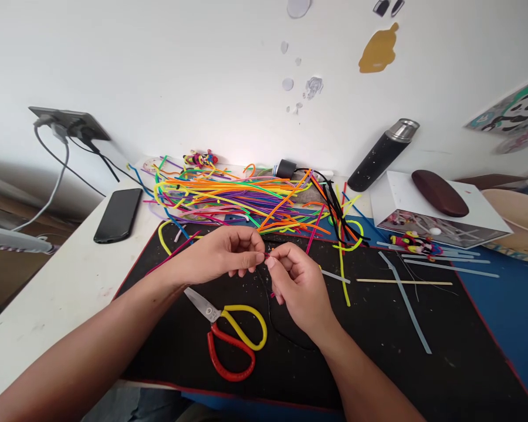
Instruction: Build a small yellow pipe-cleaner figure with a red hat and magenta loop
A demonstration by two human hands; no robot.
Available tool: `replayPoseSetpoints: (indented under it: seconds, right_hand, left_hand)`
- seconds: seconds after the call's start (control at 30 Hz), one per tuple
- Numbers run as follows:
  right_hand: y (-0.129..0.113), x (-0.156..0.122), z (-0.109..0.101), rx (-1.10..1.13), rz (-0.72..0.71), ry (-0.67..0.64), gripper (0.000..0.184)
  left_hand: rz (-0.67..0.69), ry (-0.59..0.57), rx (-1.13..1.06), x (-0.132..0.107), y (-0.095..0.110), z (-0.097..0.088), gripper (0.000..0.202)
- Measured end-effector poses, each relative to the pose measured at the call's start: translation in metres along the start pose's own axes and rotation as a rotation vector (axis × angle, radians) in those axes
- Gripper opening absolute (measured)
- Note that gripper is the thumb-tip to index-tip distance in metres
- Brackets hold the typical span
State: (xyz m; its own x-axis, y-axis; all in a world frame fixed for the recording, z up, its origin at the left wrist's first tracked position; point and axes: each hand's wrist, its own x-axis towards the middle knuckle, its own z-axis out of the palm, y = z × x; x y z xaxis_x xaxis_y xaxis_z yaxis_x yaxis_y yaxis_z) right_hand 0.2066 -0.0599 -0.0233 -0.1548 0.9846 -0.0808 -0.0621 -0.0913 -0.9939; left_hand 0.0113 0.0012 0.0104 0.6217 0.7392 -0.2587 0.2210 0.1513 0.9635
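Note:
Fingertip to fingertip, my left hand [233, 252] and my right hand [299, 281] pinch a small magenta pipe cleaner [267, 255] between them. Most of it is hidden by the fingers; a short magenta bit also shows below my right fingers. Just under my hands lies a pair of scissors [215, 315] with one yellow and one red handle, blades pointing up-left. A thin black cord runs down from near my hands across the black mat [303, 375]. Behind them spreads a heap of colourful pipe cleaners [229, 196].
A phone [118, 215] lies at left, below a wall socket [70, 123]. At right are a black thermos [382, 155], a white box [444, 205] with a dark red case [440, 192] on top, clear glue sticks [407, 305], a wooden stick [403, 282] and a small pipe-cleaner figure [416, 243].

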Motion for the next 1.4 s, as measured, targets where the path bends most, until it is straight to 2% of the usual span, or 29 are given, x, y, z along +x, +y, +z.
replayPoseSetpoints:
  seconds: [0.53,0.83,0.9,1.07,1.2,1.4]
  right_hand:
    - [0.003,0.001,0.0,0.058,0.01,-0.029,0.025]
    - [0.004,0.004,-0.001,0.023,0.0,-0.029,0.023]
    - [0.003,0.004,-0.001,0.02,-0.009,-0.022,0.023]
    - [0.004,0.004,0.0,0.025,-0.008,-0.022,0.022]
    - [0.006,0.004,0.0,0.005,0.004,-0.034,0.022]
    - [0.007,0.004,0.0,-0.02,0.01,-0.032,0.023]
  left_hand:
    - [0.038,-0.02,-0.026,0.0,-0.001,-0.001,0.025]
    - [0.027,-0.029,0.046,-0.001,-0.001,-0.005,0.033]
    - [0.022,0.015,0.08,-0.002,0.002,-0.01,0.04]
    - [0.093,0.238,0.045,-0.005,0.008,-0.029,0.052]
    - [0.134,0.296,0.038,-0.009,0.008,-0.039,0.049]
    - [0.134,0.347,0.01,-0.011,0.006,-0.043,0.045]
